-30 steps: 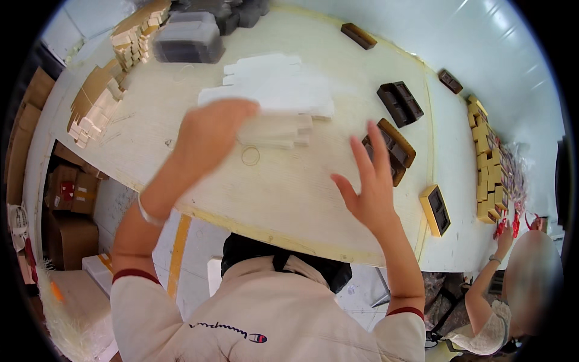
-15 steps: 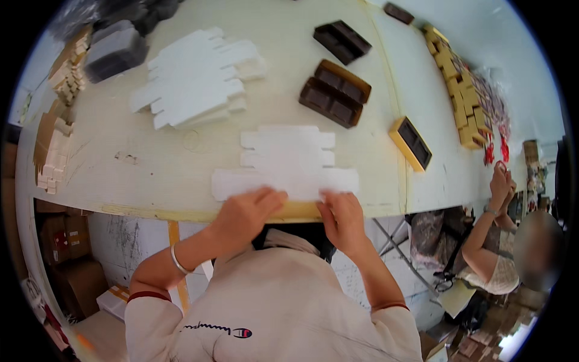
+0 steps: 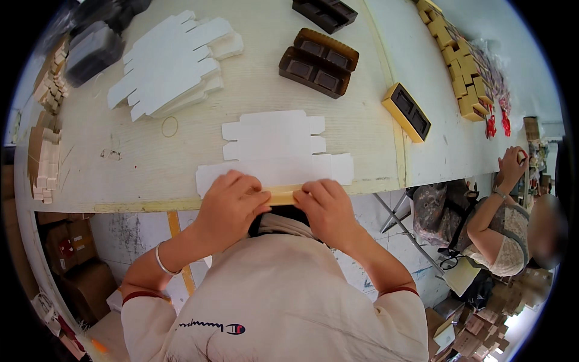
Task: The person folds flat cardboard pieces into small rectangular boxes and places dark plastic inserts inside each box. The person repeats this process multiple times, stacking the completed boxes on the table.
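A flat white cardboard box blank [image 3: 274,142] with tabs along its sides lies at the table's near edge. My left hand [image 3: 232,202] and my right hand [image 3: 325,208] are closed on its near edge, thumbs and fingers pinching either end. Between them a narrow gold strip of the blank shows, bent up from the white face. Farther back on the left is a pile of similar white blanks [image 3: 175,66].
Beyond the blank sit dark brown plastic trays [image 3: 316,63]. A gold box with a dark insert [image 3: 407,113] stands to the right, and gold boxes [image 3: 461,66] are stacked behind it. Grey plastic trays [image 3: 93,54] are at the far left. Another person's hand [image 3: 511,166] is at right.
My fingers have curled in tighter on the near edge of the blank, and the gold strip now stands out between them. The whole view has shifted slightly. The other person's hands have moved.
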### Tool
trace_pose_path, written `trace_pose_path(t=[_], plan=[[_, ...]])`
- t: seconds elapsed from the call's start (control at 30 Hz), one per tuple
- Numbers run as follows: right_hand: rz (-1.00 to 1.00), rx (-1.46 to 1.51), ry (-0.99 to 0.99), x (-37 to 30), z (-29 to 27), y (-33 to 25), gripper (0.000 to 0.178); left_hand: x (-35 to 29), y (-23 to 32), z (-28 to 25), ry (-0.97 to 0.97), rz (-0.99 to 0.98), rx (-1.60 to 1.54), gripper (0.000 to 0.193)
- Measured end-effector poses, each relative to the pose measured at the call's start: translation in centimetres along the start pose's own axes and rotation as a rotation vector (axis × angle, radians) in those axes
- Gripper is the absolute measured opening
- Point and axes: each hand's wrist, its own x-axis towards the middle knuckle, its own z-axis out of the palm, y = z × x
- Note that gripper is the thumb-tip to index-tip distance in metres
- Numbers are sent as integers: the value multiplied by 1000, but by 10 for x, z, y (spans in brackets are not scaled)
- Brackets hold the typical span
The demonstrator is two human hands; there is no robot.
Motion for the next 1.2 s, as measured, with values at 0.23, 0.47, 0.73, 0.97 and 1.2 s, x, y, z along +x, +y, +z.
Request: trace_pose_path(t=[0.23, 0.47, 0.73, 0.97, 1.2], plan=[[245, 158, -127, 37, -11, 6, 8, 33, -5, -9, 194, -14, 344, 24], [525, 1241, -125, 33, 3, -21, 44, 34, 0, -13, -109, -459, -109, 32], [-147, -6, -83, -2, -32, 23, 39, 64, -34, -21, -124, -251, -66, 37], [-153, 134, -12, 17, -17, 15, 31, 83, -41, -9, -192, -28, -22, 36], [-304, -55, 74, 7, -7, 18, 30, 84, -44, -9, -118, 68, 1, 32]])
